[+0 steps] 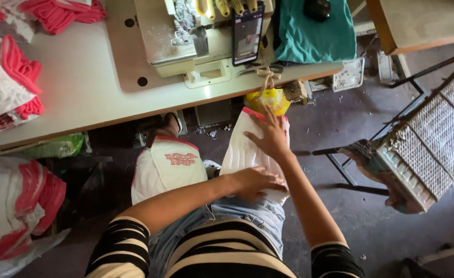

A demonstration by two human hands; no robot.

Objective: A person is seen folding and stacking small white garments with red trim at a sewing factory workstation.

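I sit at a sewing table with white fabric pieces edged in red on my lap. My right hand lies flat with fingers spread on the far end of a white piece draped over my right knee. My left hand reaches across and presses the near end of the same piece against my thigh. A second white piece with a red print lies over my left knee.
Sewing machine on the pale table, a phone propped against it, teal cloth beside it. Stacks of white and red pieces left, more below. A yellow bag hangs under the table. Wicker chair right.
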